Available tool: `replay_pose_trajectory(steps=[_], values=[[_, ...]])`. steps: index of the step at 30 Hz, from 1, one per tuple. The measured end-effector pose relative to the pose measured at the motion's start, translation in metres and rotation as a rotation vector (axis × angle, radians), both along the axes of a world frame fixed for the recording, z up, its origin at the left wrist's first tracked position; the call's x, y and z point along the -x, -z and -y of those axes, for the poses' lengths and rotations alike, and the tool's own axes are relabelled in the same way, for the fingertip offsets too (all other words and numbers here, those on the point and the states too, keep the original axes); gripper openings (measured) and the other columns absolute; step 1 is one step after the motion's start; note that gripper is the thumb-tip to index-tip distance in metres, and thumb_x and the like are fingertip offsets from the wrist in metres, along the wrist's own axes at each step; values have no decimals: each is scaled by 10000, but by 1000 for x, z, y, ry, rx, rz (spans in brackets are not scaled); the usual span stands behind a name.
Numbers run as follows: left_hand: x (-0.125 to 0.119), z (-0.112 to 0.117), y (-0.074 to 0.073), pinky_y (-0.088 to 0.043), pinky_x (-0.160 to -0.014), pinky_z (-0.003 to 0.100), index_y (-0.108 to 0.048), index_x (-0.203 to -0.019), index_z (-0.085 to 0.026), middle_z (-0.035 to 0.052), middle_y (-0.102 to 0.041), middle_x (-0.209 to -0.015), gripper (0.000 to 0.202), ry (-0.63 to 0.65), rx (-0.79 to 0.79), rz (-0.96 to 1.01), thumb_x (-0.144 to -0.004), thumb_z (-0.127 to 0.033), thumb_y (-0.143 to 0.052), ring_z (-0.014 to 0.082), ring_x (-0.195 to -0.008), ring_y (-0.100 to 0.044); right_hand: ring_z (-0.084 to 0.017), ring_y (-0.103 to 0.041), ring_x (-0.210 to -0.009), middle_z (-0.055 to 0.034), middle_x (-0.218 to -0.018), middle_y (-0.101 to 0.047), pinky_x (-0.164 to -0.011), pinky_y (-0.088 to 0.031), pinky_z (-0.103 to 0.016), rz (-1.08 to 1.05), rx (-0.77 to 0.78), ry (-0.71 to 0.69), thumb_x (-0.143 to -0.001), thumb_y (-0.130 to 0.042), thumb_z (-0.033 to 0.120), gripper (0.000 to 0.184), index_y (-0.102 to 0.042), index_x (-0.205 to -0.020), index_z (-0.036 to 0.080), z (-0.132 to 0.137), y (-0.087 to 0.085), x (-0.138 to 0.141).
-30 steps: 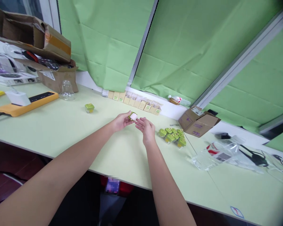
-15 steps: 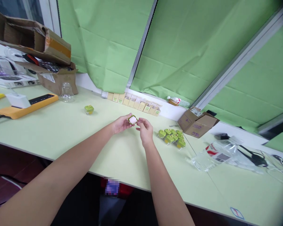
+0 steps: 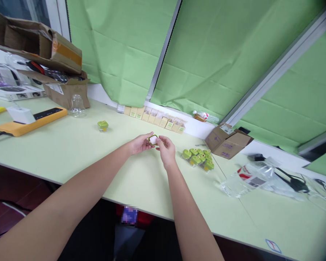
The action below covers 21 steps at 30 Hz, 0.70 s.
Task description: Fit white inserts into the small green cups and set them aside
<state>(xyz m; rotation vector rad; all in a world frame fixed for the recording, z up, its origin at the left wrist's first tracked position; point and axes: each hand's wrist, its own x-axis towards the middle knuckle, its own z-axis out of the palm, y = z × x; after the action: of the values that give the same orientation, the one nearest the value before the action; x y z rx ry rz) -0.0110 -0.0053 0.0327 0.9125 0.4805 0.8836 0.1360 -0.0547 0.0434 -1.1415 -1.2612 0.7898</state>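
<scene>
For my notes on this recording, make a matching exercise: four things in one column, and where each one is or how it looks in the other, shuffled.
1. Small square item
2. Cluster of green-topped containers
3. Lone green-topped container
4. Power strip

A. Orange, with a white block on it
B. To the right of the right hand
C. Held in the fingers of the left hand
D. Between the power strip and the left hand

Pairs: 1-C, 2-B, 3-D, 4-A

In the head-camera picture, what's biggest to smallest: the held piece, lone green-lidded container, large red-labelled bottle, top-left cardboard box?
1. Top-left cardboard box
2. Large red-labelled bottle
3. Lone green-lidded container and held piece: too alike to rank
</scene>
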Motion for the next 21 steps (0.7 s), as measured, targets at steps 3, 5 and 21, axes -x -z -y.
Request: replay_pose_trajectory(steps=[3,5,21], values=[[-1,0,0,-485,-634,230,-669,-835,-142,52,-671,-731,331,-28,14,-35,-833,-471,-639,122,-630,-605,-191,-653,-890,-75,-1023,-682,-729,-553,-317,50,-4,2,-718,-700,495,432,-664,-1029,197,-4,4,-2],[-3,1,0,-478,-627,239,-662,-824,-138,58,-673,-734,337,-69,21,-75,-829,-475,-642,129,-632,-605,-188,-659,-869,-71,-997,-688,-735,-552,-320,54,17,-1,-720,-699,483,423,-664,-1029,195,-5,6,-2],[-15,8,2,-373,-549,243,-604,-873,-138,30,-584,-794,303,-43,-198,-182,-802,-427,-663,97,-591,-518,-196,-665,-784,-39,-865,-698,-639,-536,-284,-99,263,17,-705,-640,407,259,-649,-852,194,-4,2,-6]])
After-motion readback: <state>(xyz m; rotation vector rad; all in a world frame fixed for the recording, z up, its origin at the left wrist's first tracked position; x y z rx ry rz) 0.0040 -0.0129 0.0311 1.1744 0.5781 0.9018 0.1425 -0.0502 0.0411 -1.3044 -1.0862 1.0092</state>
